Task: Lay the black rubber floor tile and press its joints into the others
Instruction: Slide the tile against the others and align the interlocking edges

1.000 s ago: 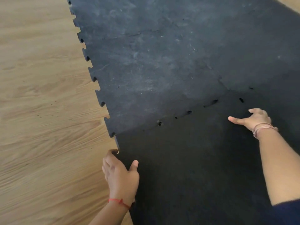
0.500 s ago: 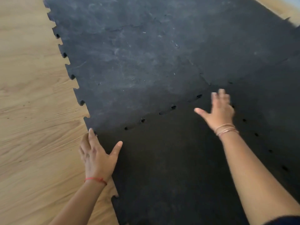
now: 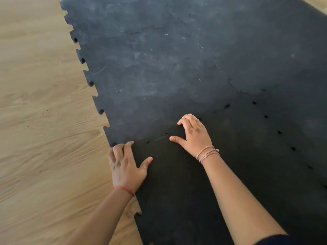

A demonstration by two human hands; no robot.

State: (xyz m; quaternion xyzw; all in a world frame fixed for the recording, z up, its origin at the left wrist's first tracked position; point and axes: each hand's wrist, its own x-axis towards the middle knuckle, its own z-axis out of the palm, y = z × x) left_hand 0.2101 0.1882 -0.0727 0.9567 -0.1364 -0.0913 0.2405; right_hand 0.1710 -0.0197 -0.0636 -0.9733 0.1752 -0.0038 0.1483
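The step in hand is judged to be the pressing of the joints: the new tile (image 3: 185, 200) is already laid flat on the wooden floor (image 3: 44, 156), filling the lower centre and lower right of the frame, and its far edge is met by the older tiles (image 3: 159, 68) along a seam running from lower left to upper right.

Nearest the camera, the left hand (image 3: 126, 167) is set at the tile's left corner, in the lower middle of the frame. Its fingers are bent and spread, with the tips pushed down on the corner just beside the floor; nothing is gripped. A red thread (image 3: 123, 189) is worn at that wrist.

A little farther up, the right hand (image 3: 193, 135) is placed on the seam itself, fingers curled with the tips on the joint line and the thumb stretched out to the left. It too is open on the surface and grasps nothing. Pale bracelets (image 3: 208, 152) are worn at that wrist.

Between the hands a short stretch of seam is seen slightly raised, with small dark gaps (image 3: 165, 132) left where the tabs are not fully seated. More such gaps (image 3: 265, 116) are dotted along the right-hand joint, toward the right edge of the frame. Firm downward pressure is called for next, worked along the seam tab by tab.

The new tile appears matt and deep black; the older tiles beyond are greyer, scuffed and dusty, with a toothed edge (image 3: 83, 61) left exposed at upper left.
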